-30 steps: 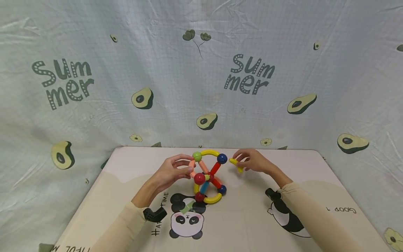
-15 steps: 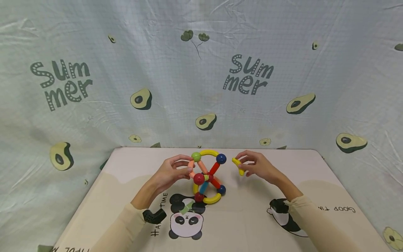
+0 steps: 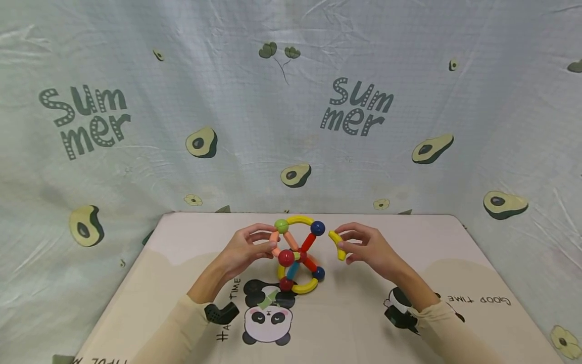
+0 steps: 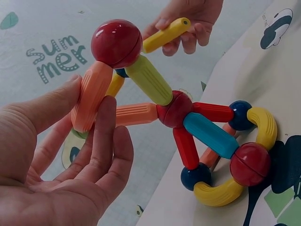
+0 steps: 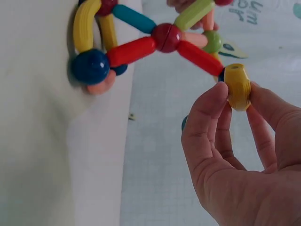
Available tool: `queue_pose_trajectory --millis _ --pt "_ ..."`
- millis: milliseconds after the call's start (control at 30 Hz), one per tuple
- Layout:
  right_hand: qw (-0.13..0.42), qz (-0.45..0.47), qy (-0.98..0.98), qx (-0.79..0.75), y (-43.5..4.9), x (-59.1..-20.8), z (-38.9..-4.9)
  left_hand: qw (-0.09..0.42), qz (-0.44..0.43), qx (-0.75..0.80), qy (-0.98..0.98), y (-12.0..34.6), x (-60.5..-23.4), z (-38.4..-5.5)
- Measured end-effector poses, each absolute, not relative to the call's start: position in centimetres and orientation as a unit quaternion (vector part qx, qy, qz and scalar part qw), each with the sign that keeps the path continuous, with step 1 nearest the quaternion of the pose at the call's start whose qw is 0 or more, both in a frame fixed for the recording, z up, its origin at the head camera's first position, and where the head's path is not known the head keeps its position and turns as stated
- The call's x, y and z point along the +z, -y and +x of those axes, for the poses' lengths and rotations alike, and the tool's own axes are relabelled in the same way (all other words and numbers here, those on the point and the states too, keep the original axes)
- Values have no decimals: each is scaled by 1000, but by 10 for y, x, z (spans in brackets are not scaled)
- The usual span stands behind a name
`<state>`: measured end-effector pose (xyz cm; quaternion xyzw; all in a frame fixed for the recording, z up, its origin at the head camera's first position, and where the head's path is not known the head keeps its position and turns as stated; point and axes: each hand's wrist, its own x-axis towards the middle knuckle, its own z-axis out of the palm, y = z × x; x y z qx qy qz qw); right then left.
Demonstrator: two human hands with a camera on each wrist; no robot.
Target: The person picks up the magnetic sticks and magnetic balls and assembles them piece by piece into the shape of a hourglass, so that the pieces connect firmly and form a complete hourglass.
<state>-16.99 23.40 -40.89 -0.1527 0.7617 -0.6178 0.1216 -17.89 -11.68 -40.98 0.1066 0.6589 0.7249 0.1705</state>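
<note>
A toy structure of coloured balls and rods stands on the table, with a red ball (image 4: pixel 175 109) at its centre. My left hand (image 3: pixel 245 248) pinches a curved orange rod (image 4: pixel 92 96) on its upper left, between a large red ball (image 4: pixel 116 43) and a green ball (image 3: pixel 281 226). My right hand (image 3: pixel 370 248) holds a loose curved yellow rod (image 3: pixel 338 244) between thumb and fingers, just right of the upper blue ball (image 3: pixel 318 228). In the head view a small gap separates that rod from the ball. Yellow arcs (image 4: pixel 218 193) join balls around the base.
The table (image 3: pixel 364 323) bears a cover printed with pandas (image 3: pixel 267 323) and lettering. A pale curtain (image 3: pixel 254 111) with avocado prints hangs right behind the table's back edge.
My right hand first drew slightly away to the right with the yellow rod, then came back left towards the structure, turning the rod more upright. My left hand keeps its grip in place.
</note>
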Motion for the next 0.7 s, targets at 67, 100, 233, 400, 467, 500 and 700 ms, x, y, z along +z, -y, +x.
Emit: queue_pose_trajectory --millis 67,100,233,400,467,500,700 --pt "120 -139 -755 -630 -230 -407 -165 170 105 725 -660 116 -410 -179" --pt "119 -134 -751 -635 -228 -406 -163 169 105 725 -660 116 -410 -179" --pt "113 -120 -748 -643 -218 -402 -154 170 102 725 -660 116 -410 -179" --pt "99 -111 -748 -647 -209 -399 -148 171 100 726 -659 116 -410 -179" --pt "95 -109 -747 -649 -207 -400 -146 171 100 726 -659 116 -409 -178" --pt "94 -108 -746 -650 -206 -400 -146 171 100 726 -658 116 -409 -178" --pt "91 -101 -742 -657 -203 -401 -144 171 99 727 -657 115 -409 -178"
